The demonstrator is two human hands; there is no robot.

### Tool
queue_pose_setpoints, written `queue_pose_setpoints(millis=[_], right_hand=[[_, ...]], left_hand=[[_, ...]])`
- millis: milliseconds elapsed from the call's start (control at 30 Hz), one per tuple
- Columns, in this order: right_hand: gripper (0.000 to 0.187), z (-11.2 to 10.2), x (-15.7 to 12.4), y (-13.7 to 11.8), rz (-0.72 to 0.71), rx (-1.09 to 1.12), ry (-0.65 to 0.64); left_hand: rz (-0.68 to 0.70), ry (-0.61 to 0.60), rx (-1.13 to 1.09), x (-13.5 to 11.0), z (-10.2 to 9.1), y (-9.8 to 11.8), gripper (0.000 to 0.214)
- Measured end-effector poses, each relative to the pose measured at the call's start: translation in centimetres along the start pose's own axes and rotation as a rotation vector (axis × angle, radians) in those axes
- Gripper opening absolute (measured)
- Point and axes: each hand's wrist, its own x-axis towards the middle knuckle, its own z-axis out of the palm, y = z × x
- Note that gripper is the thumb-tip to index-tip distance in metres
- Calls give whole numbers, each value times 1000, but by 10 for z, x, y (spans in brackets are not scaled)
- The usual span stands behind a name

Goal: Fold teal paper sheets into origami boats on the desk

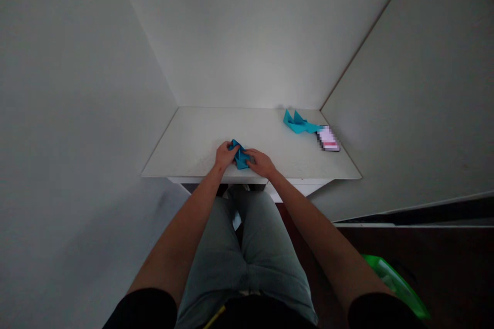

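A small folded piece of blue paper [241, 158] lies between my hands near the front edge of the white table. My left hand [225, 154] grips its upper left side, thumb over the paper. From the right, my right hand [261, 162] holds the other side, its fingers bent against the folds. Parts of the paper are hidden under the fingers of both hands. Farther back on the right stands a folded blue paper figure [296, 123] with pointed peaks, its right end reaching a phone.
The phone [328, 139] lies at the right on the white tabletop [208, 131]. Walls close in the table at the back, left and right. A green container [401, 288] is on the dark floor at the lower right.
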Motion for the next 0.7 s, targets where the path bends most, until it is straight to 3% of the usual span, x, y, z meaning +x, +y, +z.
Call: queue_pose_setpoints(millis=[367,567,700], right_hand=[[42,1,0,-2,-15,-11,54],[43,-2,-2,-6,3,45,87],[36,-3,-2,-6,39,131,109]], left_hand=[[-39,-36,-71,-9,-5,8,24],[115,82,-53,-3,-17,21,4],[248,42,-9,1,-26,42,14]])
